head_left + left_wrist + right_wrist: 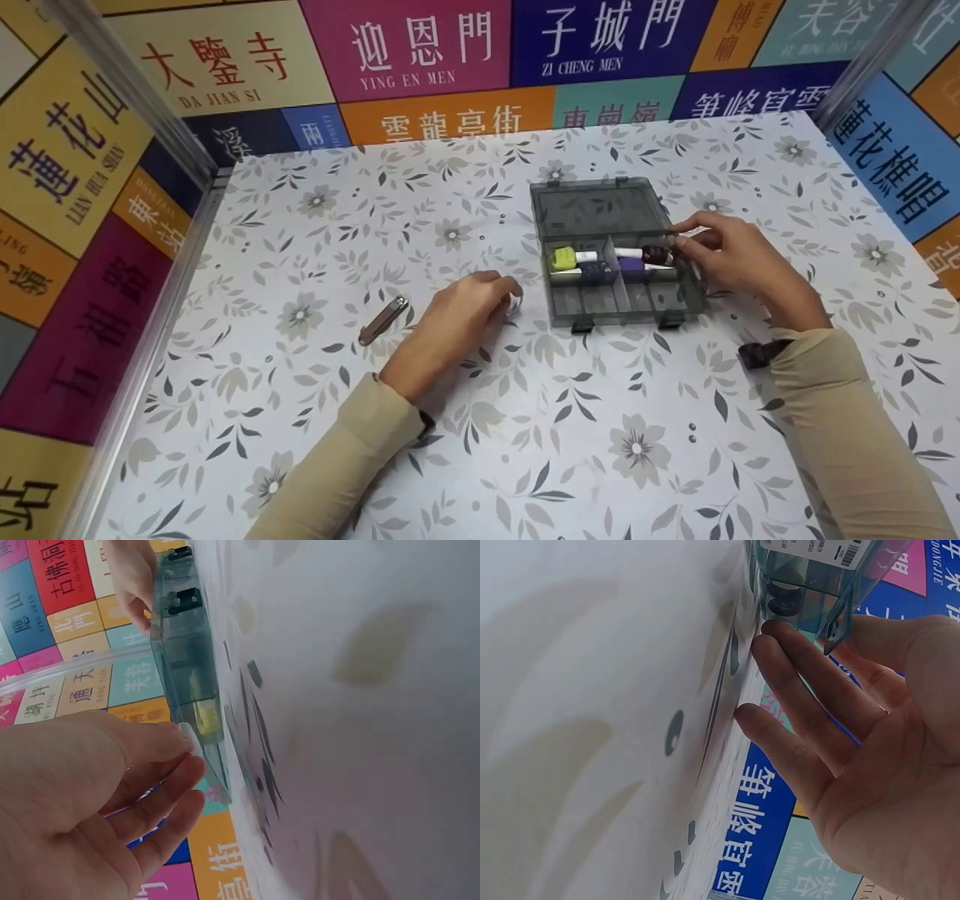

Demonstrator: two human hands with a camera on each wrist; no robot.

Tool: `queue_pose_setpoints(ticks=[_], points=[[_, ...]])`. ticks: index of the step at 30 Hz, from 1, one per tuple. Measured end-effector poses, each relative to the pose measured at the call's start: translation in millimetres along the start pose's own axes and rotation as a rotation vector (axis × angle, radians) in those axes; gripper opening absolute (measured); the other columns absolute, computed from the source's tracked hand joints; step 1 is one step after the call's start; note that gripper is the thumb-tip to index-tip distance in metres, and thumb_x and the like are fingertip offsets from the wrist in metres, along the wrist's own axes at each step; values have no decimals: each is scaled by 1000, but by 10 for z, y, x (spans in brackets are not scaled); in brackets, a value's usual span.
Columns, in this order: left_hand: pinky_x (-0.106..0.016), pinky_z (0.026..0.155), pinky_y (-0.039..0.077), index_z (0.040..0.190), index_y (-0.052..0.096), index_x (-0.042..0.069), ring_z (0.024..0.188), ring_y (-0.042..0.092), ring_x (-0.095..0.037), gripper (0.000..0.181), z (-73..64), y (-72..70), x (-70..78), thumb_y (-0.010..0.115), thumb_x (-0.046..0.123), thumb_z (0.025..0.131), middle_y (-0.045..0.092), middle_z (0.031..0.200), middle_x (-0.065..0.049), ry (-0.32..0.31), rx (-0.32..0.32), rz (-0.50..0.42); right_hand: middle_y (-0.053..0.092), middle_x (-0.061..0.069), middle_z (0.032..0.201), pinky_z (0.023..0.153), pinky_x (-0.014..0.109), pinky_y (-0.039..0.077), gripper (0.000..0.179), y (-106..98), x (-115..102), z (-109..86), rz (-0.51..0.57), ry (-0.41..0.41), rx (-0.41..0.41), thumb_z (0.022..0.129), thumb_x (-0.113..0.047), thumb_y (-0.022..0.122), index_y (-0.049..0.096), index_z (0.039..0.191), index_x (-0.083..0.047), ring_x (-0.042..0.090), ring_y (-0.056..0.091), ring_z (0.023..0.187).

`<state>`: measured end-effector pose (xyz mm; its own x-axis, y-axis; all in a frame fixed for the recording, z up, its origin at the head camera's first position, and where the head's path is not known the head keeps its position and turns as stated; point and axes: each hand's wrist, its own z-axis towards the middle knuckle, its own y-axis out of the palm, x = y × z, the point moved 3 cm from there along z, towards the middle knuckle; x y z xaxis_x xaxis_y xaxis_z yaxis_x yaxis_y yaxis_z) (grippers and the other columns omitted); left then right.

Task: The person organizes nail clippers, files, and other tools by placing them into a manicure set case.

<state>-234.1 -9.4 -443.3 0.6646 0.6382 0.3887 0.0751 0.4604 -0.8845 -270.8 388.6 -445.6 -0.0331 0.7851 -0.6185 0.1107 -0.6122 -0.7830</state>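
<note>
A translucent grey compartment box (585,302) lies on the table with its lid (600,210) folded back, away from the person. In its far compartments are several small bottles that look like nail polish: a yellow-green one (562,259) with a white cap, a dark one (657,255) and a purple one (631,265). My right hand (731,251) is at the box's right side, its fingertips right at the wall and lid edge, fingers fairly straight in the right wrist view. Left of the box, my left hand (469,304) hovers low with loosely bent fingers, holding nothing.
A nail clipper (383,320) lies on the floral tabletop (480,457), left of my left hand. Colourful panels with lettering (427,45) stand around the table's back and sides. In the right wrist view, a white label (817,549) shows on the box.
</note>
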Motion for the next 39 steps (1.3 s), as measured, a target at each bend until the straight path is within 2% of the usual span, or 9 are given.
queue_pose_setpoints(ticks=[7, 14, 24, 31, 39], points=[[-36, 82, 65, 120, 78, 12, 99, 76, -22, 25, 121, -11, 136, 63, 1, 103, 75, 104, -3, 55, 71, 10, 79, 19, 127, 79, 8, 45, 33, -3, 6, -2, -16, -5, 3, 110, -37, 62, 71, 137, -20, -19, 61, 93], [-34, 80, 64, 114, 77, 12, 94, 74, -20, 19, 236, 6, 258, 61, 5, 106, 74, 100, -2, 96, 111, -10, 78, 19, 128, 79, 7, 45, 35, -4, 14, -2, 2, 8, -7, 110, -40, 62, 70, 138, -20, -19, 62, 94], [-28, 90, 63, 116, 78, 13, 105, 75, -16, 18, 373, 55, 367, 64, 8, 107, 77, 110, 0, 112, 105, -41, 79, 19, 127, 79, 8, 45, 35, -1, 23, -1, -6, 3, -7, 111, -38, 61, 70, 139, -20, -19, 62, 94], [-31, 90, 63, 114, 79, 13, 104, 75, -18, 19, 426, 116, 423, 64, 7, 106, 77, 110, -1, 124, 93, -53, 80, 18, 124, 79, 9, 45, 33, -1, 16, -3, -9, 3, 7, 111, -36, 61, 71, 139, -22, -18, 63, 92], [-32, 93, 63, 113, 80, 16, 108, 75, -18, 16, 430, 180, 441, 69, 8, 103, 79, 116, 2, 110, 65, -4, 80, 18, 124, 78, 12, 46, 32, -2, 17, -3, -15, 2, 9, 111, -35, 61, 71, 138, -21, -16, 64, 91]])
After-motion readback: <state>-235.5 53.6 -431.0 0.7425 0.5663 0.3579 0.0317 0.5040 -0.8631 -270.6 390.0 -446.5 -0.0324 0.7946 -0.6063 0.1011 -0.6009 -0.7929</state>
